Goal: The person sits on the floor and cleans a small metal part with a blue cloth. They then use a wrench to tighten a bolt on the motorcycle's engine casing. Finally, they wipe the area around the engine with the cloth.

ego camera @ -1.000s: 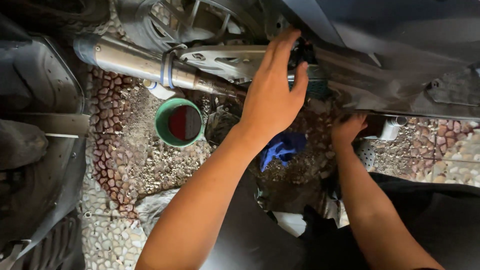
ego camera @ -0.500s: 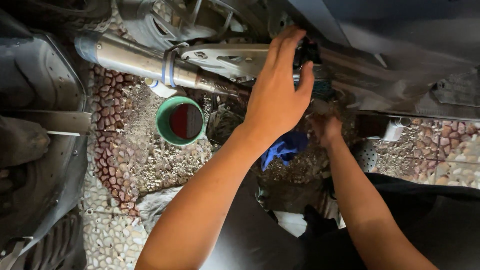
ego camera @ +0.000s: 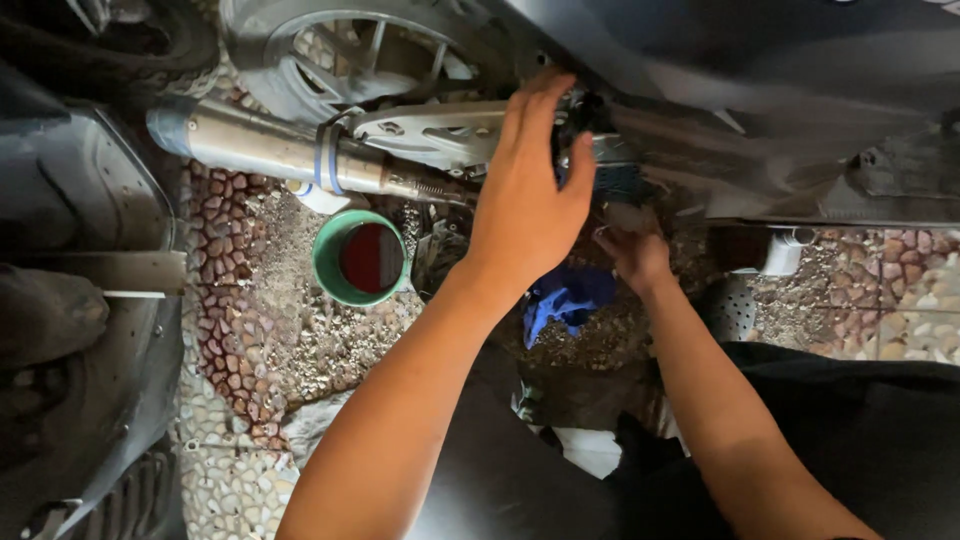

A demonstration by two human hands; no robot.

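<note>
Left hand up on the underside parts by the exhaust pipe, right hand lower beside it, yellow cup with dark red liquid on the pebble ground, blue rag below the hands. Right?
Not quite: the cup is green, not yellow, as the head view shows. The rest holds: left hand up on the underside parts by the exhaust pipe, right hand lower beside it, dark red liquid in the cup on the pebble ground, blue rag below the hands.

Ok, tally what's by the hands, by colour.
Green: 1, cup
Blue: 1, rag
Silver: 1, exhaust pipe
White: 1, cloth
Total: 4
Left hand and right hand reach under the dark body.
</note>
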